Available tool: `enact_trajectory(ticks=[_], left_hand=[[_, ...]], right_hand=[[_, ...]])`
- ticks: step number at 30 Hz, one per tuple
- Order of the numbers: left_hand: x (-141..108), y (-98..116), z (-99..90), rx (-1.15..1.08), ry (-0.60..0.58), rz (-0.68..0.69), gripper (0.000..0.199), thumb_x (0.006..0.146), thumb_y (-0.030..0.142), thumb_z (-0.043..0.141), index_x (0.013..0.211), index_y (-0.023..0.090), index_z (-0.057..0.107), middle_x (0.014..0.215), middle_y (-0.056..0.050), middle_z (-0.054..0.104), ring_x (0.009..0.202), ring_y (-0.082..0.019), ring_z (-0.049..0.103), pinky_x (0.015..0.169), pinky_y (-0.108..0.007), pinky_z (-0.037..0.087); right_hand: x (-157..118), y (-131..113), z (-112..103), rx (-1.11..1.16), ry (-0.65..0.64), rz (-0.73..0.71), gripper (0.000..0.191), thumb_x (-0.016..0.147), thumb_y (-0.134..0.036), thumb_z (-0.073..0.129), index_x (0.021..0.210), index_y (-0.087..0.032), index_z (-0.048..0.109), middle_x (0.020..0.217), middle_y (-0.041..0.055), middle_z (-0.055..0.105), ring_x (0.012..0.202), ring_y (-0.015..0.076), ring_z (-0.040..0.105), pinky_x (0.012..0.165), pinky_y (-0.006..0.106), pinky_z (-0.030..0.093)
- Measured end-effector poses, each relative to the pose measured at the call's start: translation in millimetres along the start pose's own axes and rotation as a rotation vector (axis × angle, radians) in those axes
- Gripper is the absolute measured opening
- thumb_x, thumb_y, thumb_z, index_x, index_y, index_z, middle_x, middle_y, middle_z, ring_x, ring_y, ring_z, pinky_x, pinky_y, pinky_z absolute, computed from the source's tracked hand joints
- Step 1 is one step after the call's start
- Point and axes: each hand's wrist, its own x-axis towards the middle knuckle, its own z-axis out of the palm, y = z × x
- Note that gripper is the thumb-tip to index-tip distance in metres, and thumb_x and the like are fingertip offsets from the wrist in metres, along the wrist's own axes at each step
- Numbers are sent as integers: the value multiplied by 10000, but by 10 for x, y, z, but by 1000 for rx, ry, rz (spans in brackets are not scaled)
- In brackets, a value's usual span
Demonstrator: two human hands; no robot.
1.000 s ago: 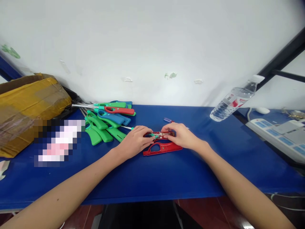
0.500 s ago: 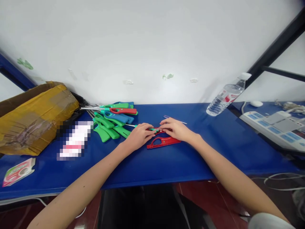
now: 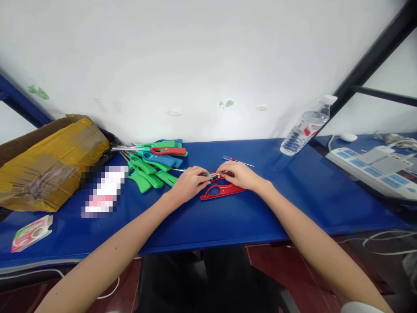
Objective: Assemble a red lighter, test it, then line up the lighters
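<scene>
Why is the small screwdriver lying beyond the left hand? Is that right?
No: the head view shows the small screwdriver lying beyond the right hand, not the left.

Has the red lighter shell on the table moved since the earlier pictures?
No, the red lighter shell keeps the same place relative to the blue-handled screwdriver behind it; only the camera view has shifted.

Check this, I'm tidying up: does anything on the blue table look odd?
The red plastic lighter casing lies open between the left hand and right hand, unlike the whole green lighters piled beside it.
</scene>
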Motion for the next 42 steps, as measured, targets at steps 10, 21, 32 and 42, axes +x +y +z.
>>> enact_trajectory(ticks=[10,21,32,42], left_hand=[[9,40,-3,38,-23,-10,217,965,228,554,1063,196,745,1079,-96,696,1027,-235,620,872,-398,516],[11,-13,-33,-81,5,-108,235,912,270,647,1132,186,646,1032,-72,700,987,-230,633,874,-377,507],[-27,-214,-135,-77,63,-157,185,950,203,515,1094,175,627,1115,-87,696,1068,-227,630,956,-386,498],[-80,-361,-210,76,-137,-80,339,966,134,390,1115,156,694,1108,-111,711,1054,-243,649,1028,-449,451]], right_hand=[[-4,-52,-29,-182,-41,-73,306,910,-116,487,1075,-188,735,1136,106,700,1012,238,668,935,430,532],[-16,-91,-10,-75,23,-35,263,978,-277,493,1143,-187,676,1132,114,691,1051,249,642,938,446,531],[27,-194,143,-93,2,-110,313,982,-271,493,1206,-191,696,1301,134,617,1210,274,554,1036,480,474],[32,-232,94,-68,-17,-88,305,974,-247,503,1194,-198,709,1206,108,693,1145,265,590,1005,468,494]])
